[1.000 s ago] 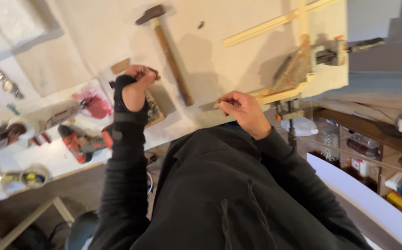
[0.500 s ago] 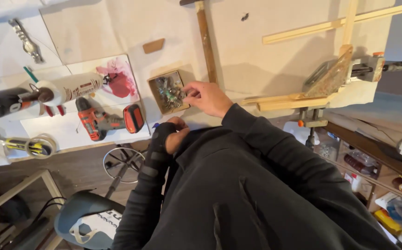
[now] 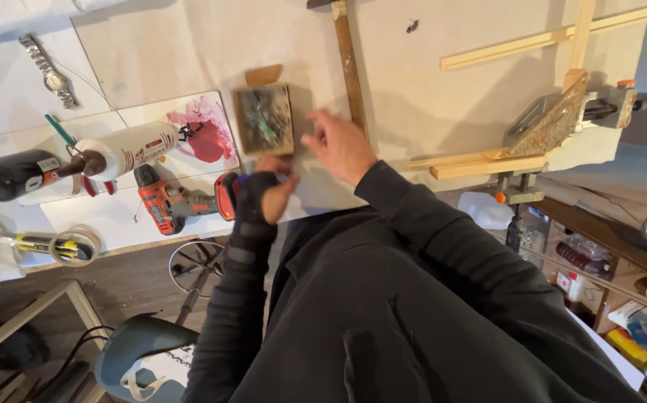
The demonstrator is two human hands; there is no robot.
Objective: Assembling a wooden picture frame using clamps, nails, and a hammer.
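A small open cardboard box (image 3: 264,119) of mixed small hardware sits on the pale worktop (image 3: 167,52). My left hand (image 3: 267,190), in a black wrist brace, reaches up from the table's near edge, and its fingertips touch the near side of the box. My right hand (image 3: 337,145) hovers just right of the box with bent fingers pointing at it. It is blurred, so I cannot tell if it holds anything. A hammer's wooden handle (image 3: 347,67) lies right behind that hand.
An orange cordless drill (image 3: 178,201), a white glue bottle (image 3: 126,149), a dark bottle (image 3: 6,175), a wristwatch (image 3: 49,73) and a tape roll (image 3: 73,245) lie to the left. A clamped wooden frame (image 3: 532,142) is at the right. A stool (image 3: 196,265) stands below the table.
My right hand has come out of the box and now sits beside it on the right. My left hand has risen from below the table edge to the box. The view shifted.
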